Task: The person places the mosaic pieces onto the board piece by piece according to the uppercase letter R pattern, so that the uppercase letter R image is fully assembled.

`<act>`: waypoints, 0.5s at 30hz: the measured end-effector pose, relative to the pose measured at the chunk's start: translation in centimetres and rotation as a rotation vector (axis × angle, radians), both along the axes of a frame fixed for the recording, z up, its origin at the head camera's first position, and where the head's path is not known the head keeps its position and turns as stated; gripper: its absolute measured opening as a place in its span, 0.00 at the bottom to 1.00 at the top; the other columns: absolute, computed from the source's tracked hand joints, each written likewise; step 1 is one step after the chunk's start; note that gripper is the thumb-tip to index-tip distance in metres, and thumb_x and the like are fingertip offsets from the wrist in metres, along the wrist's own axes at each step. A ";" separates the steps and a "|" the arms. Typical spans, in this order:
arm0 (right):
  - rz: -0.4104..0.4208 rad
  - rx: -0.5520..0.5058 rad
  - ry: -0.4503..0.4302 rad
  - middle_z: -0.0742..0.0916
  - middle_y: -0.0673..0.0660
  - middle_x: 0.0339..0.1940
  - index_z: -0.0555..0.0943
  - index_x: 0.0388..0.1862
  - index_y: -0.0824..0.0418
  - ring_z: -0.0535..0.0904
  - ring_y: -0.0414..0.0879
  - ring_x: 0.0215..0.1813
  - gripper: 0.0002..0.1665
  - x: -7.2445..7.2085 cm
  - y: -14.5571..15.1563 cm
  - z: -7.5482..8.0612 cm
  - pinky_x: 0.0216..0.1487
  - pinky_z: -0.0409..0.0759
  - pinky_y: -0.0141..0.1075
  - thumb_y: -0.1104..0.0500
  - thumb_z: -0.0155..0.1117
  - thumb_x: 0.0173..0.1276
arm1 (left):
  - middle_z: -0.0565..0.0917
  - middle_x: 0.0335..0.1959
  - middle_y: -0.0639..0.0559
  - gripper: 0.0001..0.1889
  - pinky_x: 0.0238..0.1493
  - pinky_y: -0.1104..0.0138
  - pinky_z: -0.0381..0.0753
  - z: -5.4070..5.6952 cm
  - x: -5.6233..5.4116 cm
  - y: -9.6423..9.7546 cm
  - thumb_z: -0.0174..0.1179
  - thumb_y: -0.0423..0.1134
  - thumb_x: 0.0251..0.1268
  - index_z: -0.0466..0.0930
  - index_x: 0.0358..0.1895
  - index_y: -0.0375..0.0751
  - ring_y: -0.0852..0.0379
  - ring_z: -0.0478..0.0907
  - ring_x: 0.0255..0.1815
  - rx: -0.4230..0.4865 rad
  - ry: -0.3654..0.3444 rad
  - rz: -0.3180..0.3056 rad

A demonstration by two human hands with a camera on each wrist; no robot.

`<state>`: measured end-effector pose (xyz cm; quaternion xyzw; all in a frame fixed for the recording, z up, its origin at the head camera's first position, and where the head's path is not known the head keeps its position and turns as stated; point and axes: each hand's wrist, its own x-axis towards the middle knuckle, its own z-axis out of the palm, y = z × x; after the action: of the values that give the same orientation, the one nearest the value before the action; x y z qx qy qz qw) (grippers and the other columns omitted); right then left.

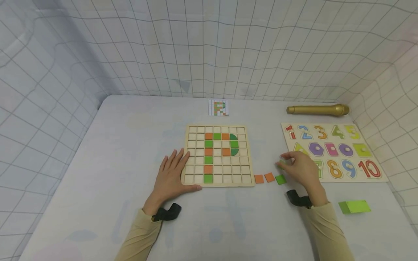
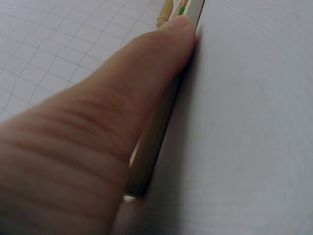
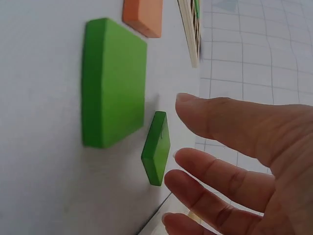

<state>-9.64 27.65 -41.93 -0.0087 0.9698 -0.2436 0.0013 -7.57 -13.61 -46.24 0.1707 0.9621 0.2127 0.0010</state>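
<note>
A wooden grid board [image 1: 250, 159] lies on the table, with orange and green squares and two dark green quarter-round pieces in its cells. My left hand [image 1: 169, 177] rests at its lower left corner, fingers straight and spread along the left side, thumb along the front edge. In the left wrist view the thumb [image 2: 151, 54] lies against the board's edge. My right hand [image 1: 300, 170] hovers over a green square tile [image 3: 157, 152], thumb and fingers apart, holding nothing. Another green tile [image 1: 280, 179] and two orange tiles [image 1: 269, 177] lie in a row beside the board.
Under and beside the right hand is a number-and-shape puzzle board [image 1: 378, 177]. Behind it lies a gold microphone [image 1: 316, 110]. A small pattern card [image 1: 218, 107] sits beyond the grid board, and a light green block [image 1: 355, 206] stands at the right front.
</note>
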 end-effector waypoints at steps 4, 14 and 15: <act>0.018 0.006 -0.040 0.85 0.61 0.39 0.85 0.43 0.65 0.72 0.49 0.30 0.20 0.2 0.2 -0.1 0.23 0.67 0.36 0.52 0.72 0.57 | 0.48 0.76 0.46 0.61 0.71 0.53 0.33 0.0 0.0 0.0 0.64 0.73 0.39 0.50 0.76 0.44 0.47 0.38 0.75 -0.002 -0.004 0.001; 0.032 -0.029 -0.069 0.82 0.56 0.30 0.83 0.41 0.66 0.72 0.48 0.29 0.16 0.4 0.0 0.2 0.25 0.66 0.37 0.56 0.71 0.58 | 0.48 0.76 0.47 0.61 0.71 0.53 0.33 -0.1 0.1 -0.1 0.64 0.72 0.39 0.50 0.76 0.44 0.48 0.38 0.75 0.005 0.004 -0.002; 0.032 -0.034 -0.071 0.82 0.56 0.30 0.82 0.40 0.65 0.71 0.48 0.29 0.15 0.4 0.0 0.2 0.25 0.66 0.37 0.57 0.71 0.58 | 0.48 0.76 0.47 0.61 0.71 0.53 0.33 -0.1 0.1 -0.1 0.64 0.72 0.39 0.49 0.76 0.44 0.48 0.38 0.75 0.002 0.004 -0.001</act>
<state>-9.25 27.66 -41.77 -0.0158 0.9646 -0.2602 0.0396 -7.51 -13.67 -46.33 0.1717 0.9617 0.2134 -0.0009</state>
